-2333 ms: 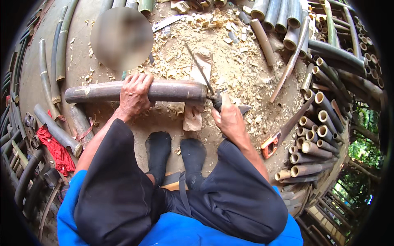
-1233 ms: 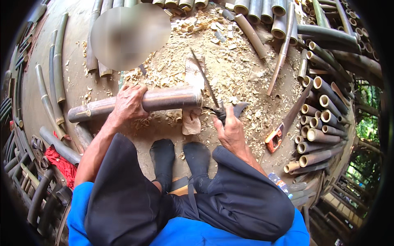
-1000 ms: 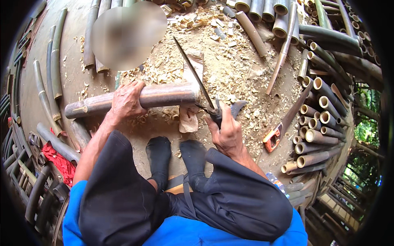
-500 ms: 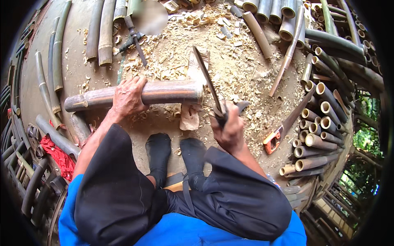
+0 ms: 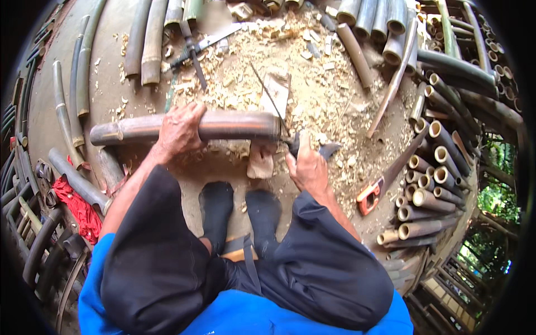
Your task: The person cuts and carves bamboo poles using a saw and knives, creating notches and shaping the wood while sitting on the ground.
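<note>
A thick dark brown bamboo section lies crosswise before my feet. My left hand is wrapped over its middle. Beneath the bamboo's right end is a pale wooden block. My right hand is closed round the dark handle of a machete. The blade is seen nearly edge-on, slanting up and left past the bamboo's right end; whether it touches the bamboo I cannot tell. Pale shavings lie thick around and beyond the bamboo.
A handsaw with an orange handle lies at the right beside stacked bamboo tubes. More bamboo poles lie at the far left. Another dark-bladed tool rests beyond my left hand. A red cloth is at the left.
My right hand has turned and risen slightly, swinging the machete blade from broadside to nearly edge-on, close to the bamboo's end. My left hand keeps its hold on the bamboo.
</note>
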A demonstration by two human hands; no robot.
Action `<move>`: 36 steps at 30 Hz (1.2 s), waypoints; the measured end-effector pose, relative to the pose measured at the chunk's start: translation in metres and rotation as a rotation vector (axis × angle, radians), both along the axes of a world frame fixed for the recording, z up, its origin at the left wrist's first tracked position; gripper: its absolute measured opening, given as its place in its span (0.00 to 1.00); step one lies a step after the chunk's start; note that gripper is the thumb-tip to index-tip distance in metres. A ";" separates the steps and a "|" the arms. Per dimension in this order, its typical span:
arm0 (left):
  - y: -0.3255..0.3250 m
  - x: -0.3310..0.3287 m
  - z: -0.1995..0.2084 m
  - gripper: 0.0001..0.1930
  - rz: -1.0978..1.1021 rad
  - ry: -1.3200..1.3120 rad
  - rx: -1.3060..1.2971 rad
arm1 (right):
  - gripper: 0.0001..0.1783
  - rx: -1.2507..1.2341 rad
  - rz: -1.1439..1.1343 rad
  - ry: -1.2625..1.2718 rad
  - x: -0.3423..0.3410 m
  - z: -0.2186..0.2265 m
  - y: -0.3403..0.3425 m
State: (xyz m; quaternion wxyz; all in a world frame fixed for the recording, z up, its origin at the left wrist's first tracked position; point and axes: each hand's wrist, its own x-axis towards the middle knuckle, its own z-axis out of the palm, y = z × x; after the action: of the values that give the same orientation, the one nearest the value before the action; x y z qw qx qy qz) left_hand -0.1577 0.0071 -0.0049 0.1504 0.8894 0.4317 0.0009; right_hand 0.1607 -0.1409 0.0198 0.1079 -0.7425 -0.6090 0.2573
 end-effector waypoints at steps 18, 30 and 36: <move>0.000 0.001 0.004 0.34 0.015 -0.018 -0.018 | 0.25 0.624 0.141 0.295 -0.011 0.059 0.009; -0.015 -0.008 -0.016 0.38 0.040 -0.013 0.141 | 0.24 0.423 0.075 0.304 -0.005 0.053 0.005; -0.010 0.006 -0.017 0.36 0.013 -0.034 0.277 | 0.35 0.020 0.071 0.059 0.022 -0.010 -0.004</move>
State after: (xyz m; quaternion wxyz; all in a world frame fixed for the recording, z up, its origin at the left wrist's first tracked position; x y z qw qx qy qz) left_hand -0.1513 -0.0024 -0.0219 0.0336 0.8987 0.4305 0.0766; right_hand 0.1823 -0.1448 0.0095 0.1241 -0.7115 -0.6340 0.2765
